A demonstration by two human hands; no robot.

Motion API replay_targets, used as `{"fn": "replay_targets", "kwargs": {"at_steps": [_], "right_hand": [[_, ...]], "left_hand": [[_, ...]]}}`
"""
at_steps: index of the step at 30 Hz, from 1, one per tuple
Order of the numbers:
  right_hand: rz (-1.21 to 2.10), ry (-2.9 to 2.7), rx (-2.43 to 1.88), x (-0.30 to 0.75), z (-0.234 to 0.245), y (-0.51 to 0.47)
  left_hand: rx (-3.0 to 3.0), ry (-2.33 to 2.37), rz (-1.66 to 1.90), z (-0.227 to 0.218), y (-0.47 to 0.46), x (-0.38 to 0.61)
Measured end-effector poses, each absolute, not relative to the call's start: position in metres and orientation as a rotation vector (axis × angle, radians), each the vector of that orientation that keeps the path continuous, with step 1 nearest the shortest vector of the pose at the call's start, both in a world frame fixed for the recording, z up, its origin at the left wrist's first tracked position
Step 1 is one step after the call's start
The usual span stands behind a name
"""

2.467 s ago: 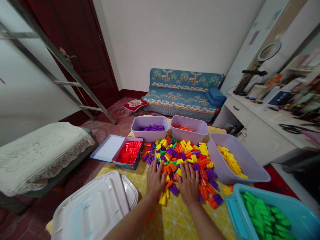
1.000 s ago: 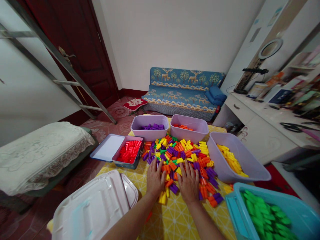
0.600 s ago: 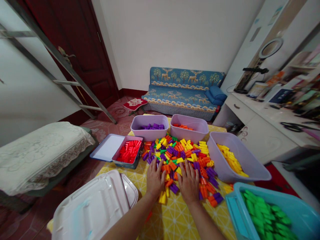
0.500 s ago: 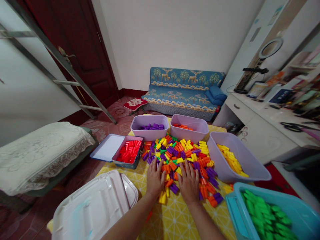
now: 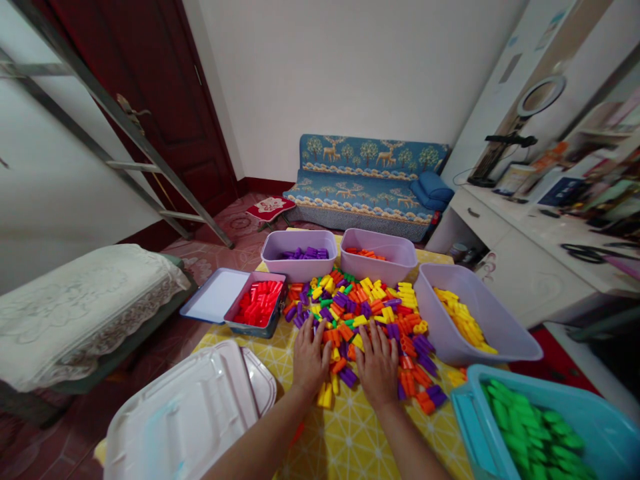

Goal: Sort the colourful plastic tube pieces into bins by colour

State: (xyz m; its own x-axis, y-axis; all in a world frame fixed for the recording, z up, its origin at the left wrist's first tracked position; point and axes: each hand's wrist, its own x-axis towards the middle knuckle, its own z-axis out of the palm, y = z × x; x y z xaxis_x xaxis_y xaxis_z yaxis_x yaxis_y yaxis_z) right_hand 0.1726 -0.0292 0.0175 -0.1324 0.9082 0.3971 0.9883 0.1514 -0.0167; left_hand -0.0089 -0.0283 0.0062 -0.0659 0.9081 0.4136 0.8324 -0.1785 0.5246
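Note:
A loose heap of small plastic pieces in orange, purple, yellow and green is spread over a yellow patterned tablecloth. My left hand lies palm down on the near left part of the heap, fingers spread. Level with it, my right hand rests flat on the near right part, fingers also apart. Neither hand grips a piece. Pieces under the palms are hidden. Between the hands lie orange, yellow and purple pieces.
Behind the heap stand lilac bins with purple and orange pieces. A lilac bin of yellow pieces and a turquoise bin of green ones stand right. Left are a hinged tin of red pieces and white lids.

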Motion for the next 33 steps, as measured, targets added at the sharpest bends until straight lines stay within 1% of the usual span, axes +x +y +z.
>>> {"fn": "replay_targets", "kwargs": {"at_steps": [33], "right_hand": [[-0.34,-2.106,-1.809,0.1728,0.0187,-0.03]], "left_hand": [[2.063,1.934,1.079,0.006,-0.0283,-0.0084]]}}
